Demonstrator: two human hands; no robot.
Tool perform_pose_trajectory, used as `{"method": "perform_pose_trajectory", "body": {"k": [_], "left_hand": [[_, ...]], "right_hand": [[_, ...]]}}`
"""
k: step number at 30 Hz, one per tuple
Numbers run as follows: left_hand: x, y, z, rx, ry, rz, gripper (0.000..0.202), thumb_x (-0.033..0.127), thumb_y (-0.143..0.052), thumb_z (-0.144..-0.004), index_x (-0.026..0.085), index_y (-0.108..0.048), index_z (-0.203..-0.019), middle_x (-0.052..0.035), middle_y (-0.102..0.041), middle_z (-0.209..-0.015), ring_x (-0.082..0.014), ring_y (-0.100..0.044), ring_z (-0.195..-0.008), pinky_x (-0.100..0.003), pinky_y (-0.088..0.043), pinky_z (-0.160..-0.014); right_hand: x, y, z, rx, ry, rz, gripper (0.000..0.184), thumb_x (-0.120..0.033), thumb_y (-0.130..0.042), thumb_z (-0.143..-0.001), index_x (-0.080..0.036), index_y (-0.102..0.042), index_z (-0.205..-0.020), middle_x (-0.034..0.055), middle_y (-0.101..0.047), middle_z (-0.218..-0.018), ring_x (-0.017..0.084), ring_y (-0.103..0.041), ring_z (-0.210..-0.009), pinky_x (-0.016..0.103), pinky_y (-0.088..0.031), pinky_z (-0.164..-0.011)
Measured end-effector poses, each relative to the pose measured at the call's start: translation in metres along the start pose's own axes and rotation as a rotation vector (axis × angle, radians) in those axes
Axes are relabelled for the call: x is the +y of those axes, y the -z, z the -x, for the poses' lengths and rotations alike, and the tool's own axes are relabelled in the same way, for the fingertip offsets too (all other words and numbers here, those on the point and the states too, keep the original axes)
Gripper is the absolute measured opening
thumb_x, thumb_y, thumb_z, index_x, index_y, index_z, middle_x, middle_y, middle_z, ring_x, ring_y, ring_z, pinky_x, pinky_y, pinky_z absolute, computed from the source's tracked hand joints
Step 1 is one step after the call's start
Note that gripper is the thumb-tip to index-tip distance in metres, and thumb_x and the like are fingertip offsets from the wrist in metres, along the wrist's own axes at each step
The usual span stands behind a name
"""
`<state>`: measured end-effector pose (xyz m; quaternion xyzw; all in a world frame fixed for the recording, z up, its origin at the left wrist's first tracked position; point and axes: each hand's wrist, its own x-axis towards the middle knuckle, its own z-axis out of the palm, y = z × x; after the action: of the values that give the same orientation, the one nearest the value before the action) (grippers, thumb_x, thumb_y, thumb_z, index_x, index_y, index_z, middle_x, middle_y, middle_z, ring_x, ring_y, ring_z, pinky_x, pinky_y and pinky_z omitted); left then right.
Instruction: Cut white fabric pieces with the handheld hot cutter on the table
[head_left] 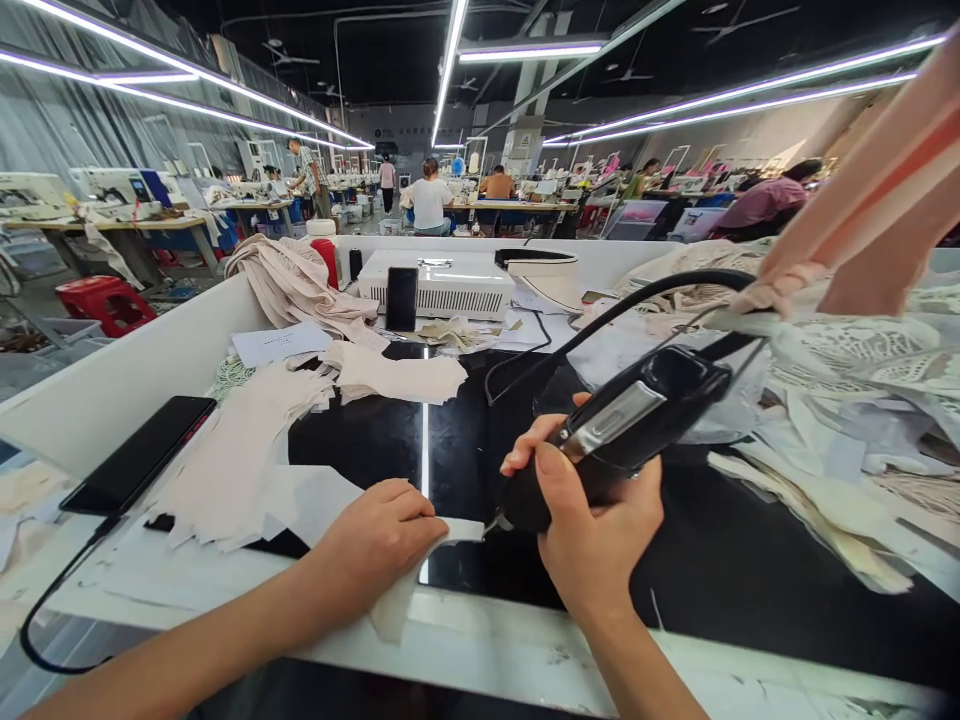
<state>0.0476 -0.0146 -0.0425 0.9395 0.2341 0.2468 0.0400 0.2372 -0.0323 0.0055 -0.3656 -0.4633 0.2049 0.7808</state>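
My right hand (592, 520) is wrapped round a black corded cutting tool (630, 420). The tool's tip touches a small pale fabric strip (461, 530) on the black glass work surface (375, 440). My left hand (379, 545) lies closed over the left end of that strip and presses it down against the table near the front edge. The tool's black cable (645, 295) arcs up and back to the right.
A heap of cut pale fabric pieces (247, 460) lies left, with a black phone (139, 455) beside it. A white box unit (442, 280) and a second phone (401, 297) stand at the back. Lace fabric (847, 370) piles on the right. Other people work at far tables.
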Motion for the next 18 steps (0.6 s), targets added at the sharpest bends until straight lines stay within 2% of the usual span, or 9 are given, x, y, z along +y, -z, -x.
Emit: {"method": "perform_pose_trajectory", "body": {"k": [6,11,18], "left_hand": [[-0.001,-0.009,0.004,0.051,0.005,-0.012,0.017,0.01,-0.056,-0.102,0.017,-0.07,-0.096,-0.0028,-0.065,-0.09,-0.0171,-0.058,-0.085,-0.031,-0.054,-0.085],[0.0,-0.011,0.006,0.057,-0.006,-0.011,0.012,0.009,-0.06,-0.1,0.017,-0.069,-0.101,-0.0027,-0.066,-0.095,-0.0184,-0.057,-0.088,-0.033,-0.055,-0.089],[0.002,-0.011,0.007,0.064,-0.005,-0.052,0.017,0.007,-0.055,-0.101,0.017,-0.068,-0.101,-0.0024,-0.066,-0.094,-0.0181,-0.057,-0.088,-0.039,-0.053,-0.1]], "right_hand": [[-0.002,0.001,-0.001,0.001,0.002,0.01,0.038,-0.031,-0.082,-0.086,-0.028,-0.06,-0.117,-0.0047,-0.068,-0.081,0.013,-0.063,-0.058,0.03,-0.056,-0.057],[-0.003,0.001,-0.002,0.01,-0.022,0.023,0.039,-0.033,-0.083,-0.086,-0.03,-0.062,-0.118,-0.0049,-0.067,-0.081,0.013,-0.062,-0.06,0.029,-0.055,-0.057],[0.001,-0.016,-0.007,0.008,-0.038,-0.09,0.041,-0.035,-0.084,-0.084,-0.029,-0.06,-0.117,-0.0058,-0.066,-0.081,0.013,-0.062,-0.059,0.028,-0.055,-0.056]]}}
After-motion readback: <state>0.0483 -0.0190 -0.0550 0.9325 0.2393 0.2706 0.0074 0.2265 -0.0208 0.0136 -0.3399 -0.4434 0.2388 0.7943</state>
